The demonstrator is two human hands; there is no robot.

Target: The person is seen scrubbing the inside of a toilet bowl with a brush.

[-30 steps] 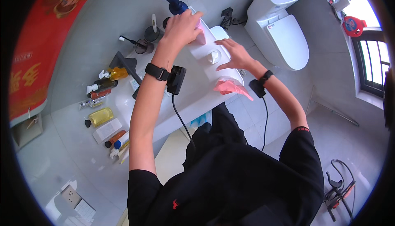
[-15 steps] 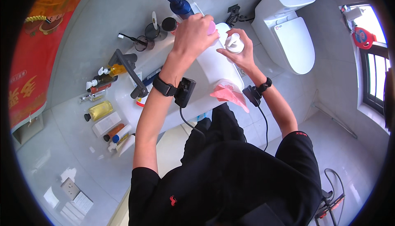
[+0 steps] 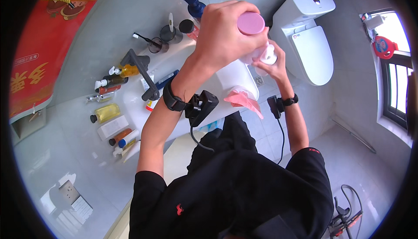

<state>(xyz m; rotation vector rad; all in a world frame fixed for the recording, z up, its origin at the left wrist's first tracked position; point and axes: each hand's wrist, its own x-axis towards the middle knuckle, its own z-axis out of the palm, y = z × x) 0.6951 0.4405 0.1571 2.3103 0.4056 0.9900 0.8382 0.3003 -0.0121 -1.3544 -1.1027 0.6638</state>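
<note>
My left hand [image 3: 224, 34] is wrapped round a pink-capped container [image 3: 251, 23]; its round, flat pink end faces up, and my fingers hide most of its body. Close beside it on the right, my right hand [image 3: 277, 65] grips a white pump bottle [image 3: 269, 55] around its upper part. The two held things overlap in view, and I cannot tell whether they touch. Both are held up above the far right end of the white washbasin [image 3: 237, 76]. On the basin's right end lies a pink, cloth-like piece [image 3: 243, 100], its edge hanging over the front.
A dark faucet [image 3: 141, 73] rises at the basin's left. Behind stand a blue pump bottle [image 3: 193, 6], a dark-lidded jar [image 3: 188, 26] and cups with toothbrushes [image 3: 157, 45]. Several bottles [image 3: 106, 113] line the left side. A white toilet [image 3: 311, 43] stands at the right.
Both hands have moved to the right, and the left has risen closer to my view. The container's pink end now shows in full, and the pump bottle is partly covered by my left hand's side.
</note>
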